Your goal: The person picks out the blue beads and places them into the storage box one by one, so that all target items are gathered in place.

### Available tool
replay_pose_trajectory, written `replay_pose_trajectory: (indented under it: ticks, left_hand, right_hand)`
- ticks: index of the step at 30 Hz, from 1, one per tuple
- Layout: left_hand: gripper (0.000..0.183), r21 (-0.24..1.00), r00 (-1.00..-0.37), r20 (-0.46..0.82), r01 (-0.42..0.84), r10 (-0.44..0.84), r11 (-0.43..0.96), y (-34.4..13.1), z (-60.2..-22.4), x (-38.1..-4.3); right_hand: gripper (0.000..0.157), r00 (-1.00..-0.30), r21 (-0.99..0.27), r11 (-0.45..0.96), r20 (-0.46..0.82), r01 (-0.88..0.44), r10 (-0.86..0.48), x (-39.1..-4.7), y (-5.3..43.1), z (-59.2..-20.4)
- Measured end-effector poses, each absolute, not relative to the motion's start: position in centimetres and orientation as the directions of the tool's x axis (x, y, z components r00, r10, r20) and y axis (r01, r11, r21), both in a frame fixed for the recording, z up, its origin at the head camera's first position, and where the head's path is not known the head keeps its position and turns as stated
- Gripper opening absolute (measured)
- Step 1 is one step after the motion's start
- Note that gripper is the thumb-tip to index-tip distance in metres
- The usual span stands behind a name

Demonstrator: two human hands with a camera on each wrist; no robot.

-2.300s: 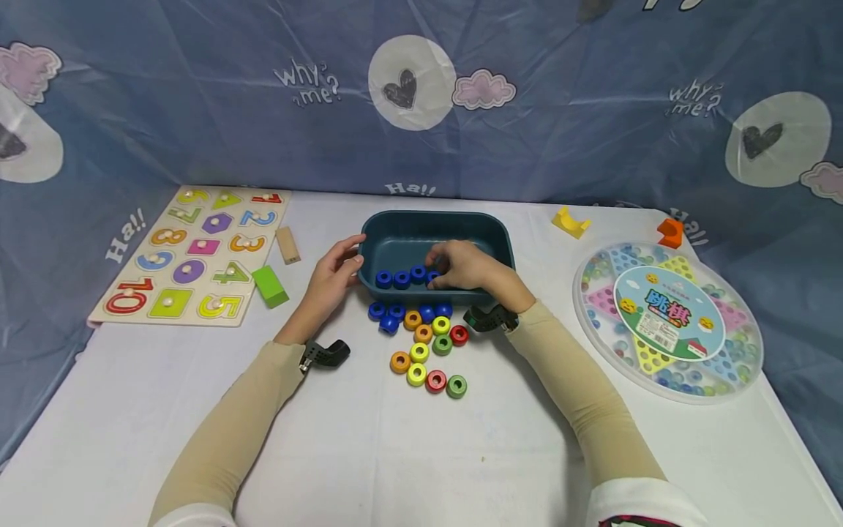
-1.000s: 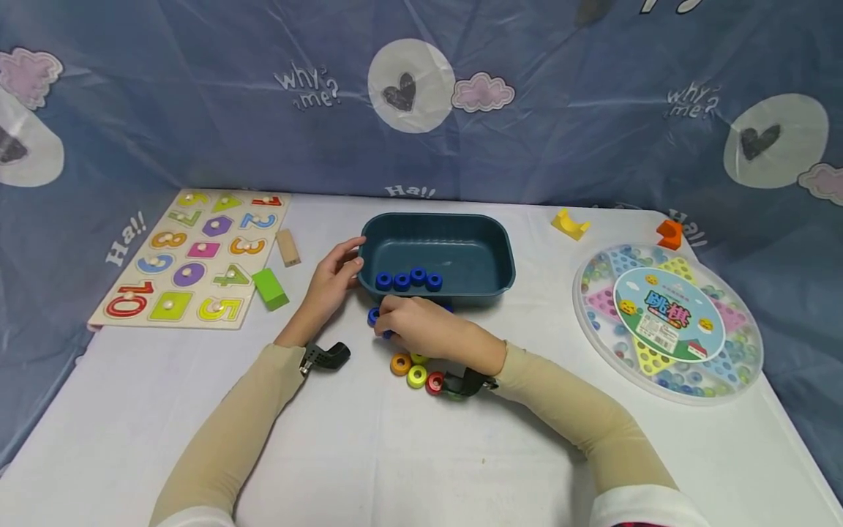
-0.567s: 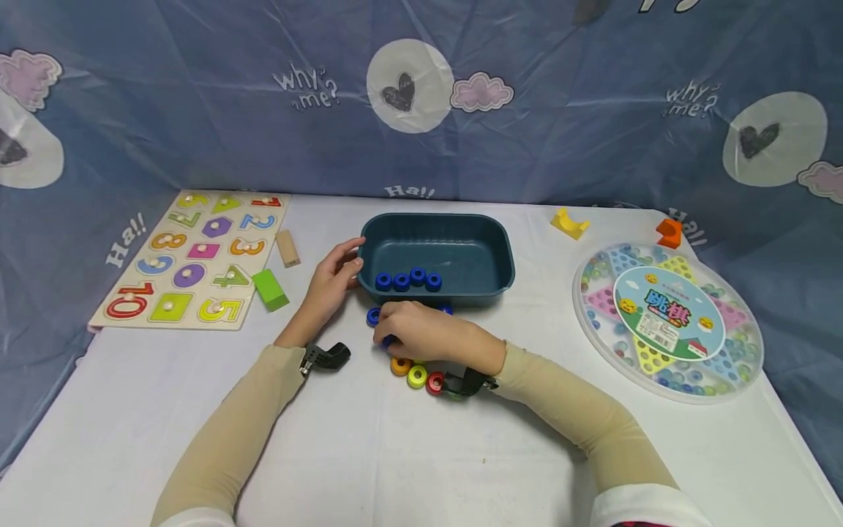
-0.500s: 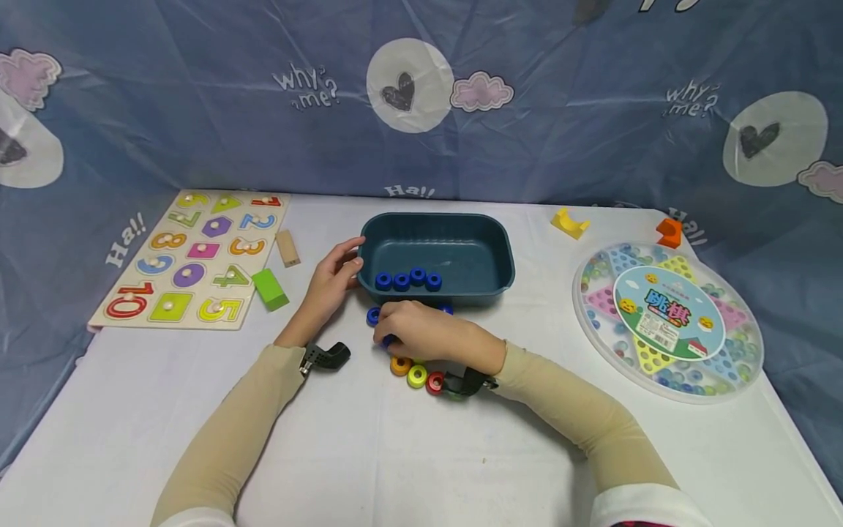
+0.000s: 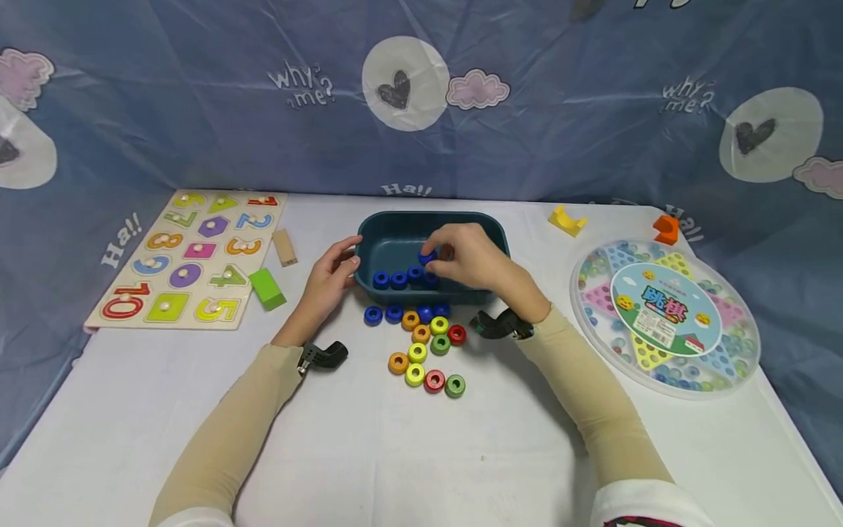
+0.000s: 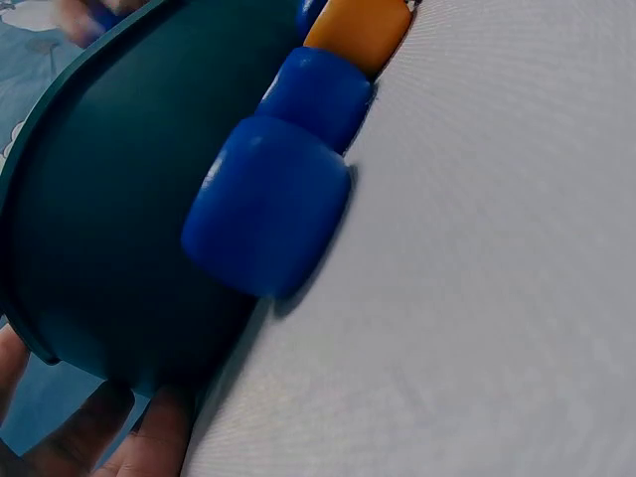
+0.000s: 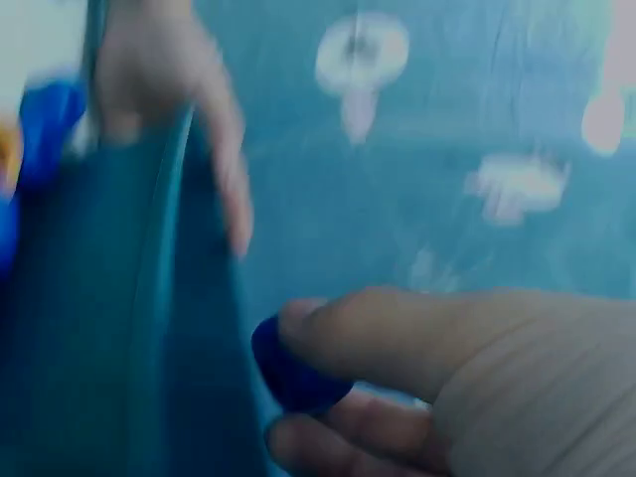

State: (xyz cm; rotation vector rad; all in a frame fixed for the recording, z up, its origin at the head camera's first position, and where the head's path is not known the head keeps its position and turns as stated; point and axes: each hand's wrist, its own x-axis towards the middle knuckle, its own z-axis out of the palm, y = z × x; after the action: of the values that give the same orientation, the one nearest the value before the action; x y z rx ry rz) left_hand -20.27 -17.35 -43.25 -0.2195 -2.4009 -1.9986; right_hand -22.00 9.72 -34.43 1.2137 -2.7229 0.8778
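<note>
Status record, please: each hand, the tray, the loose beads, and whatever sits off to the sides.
Left hand: fingers against the left end of the tray
Right hand: pinches a blue bead over the tray
Inside: four blue beads along the near side, one partly hidden
Outside: four more blue beads, three orange beads, three yellow beads, two green beads, two red beads
Left side: number puzzle, wooden block, green block
Right side: round game box, yellow arch, orange arch

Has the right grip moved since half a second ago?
Yes: the right grip went forward and rightward, from the near side of the teal tray to over its inside.
</note>
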Motion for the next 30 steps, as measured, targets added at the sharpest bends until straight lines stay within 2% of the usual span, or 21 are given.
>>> replay_pose_trajectory:
  ticks: [2,4,7,9,14,19,30]
  left_hand:
    - [0.043,0.980,-0.990,0.095,0.111,0.102,0.165,-17.3,-42.7,-20.0]
    - [0.044,0.981,-0.990,0.094,0.111,0.110,0.161,-17.2,-42.0,-19.6]
    - [0.044,0.980,-0.989,0.091,0.109,0.116,0.164,-16.9,-41.0,-19.0]
    - [0.044,0.980,-0.990,0.087,0.106,0.115,0.166,-16.7,-40.6,-18.8]
    - [0.044,0.980,-0.989,0.088,0.107,0.117,0.166,-16.7,-40.4,-18.8]
    - [0.044,0.980,-0.989,0.086,0.106,0.121,0.169,-16.8,-40.6,-18.8]
    - [0.044,0.979,-0.989,0.086,0.105,0.118,0.174,-16.8,-40.8,-18.9]
  right_hand:
    - [0.016,-0.767,-0.490,0.623,0.165,-0.609,-0.620,-23.3,10.6,-35.2]
    - [0.014,-0.803,-0.484,0.689,0.048,-0.539,-0.594,-24.3,11.2,-35.9]
    - [0.010,-0.796,-0.481,0.727,-0.093,-0.491,-0.598,-25.1,11.5,-36.8]
    - [0.010,-0.770,-0.488,0.720,-0.138,-0.494,-0.622,-25.3,11.4,-37.3]
    - [0.015,-0.734,-0.528,0.674,-0.131,-0.517,-0.666,-25.4,11.0,-38.1]
    - [0.018,-0.728,-0.534,0.656,-0.106,-0.533,-0.677,-25.2,10.8,-38.4]
    - [0.016,-0.722,-0.537,0.646,-0.095,-0.542,-0.685,-25.2,10.8,-38.5]
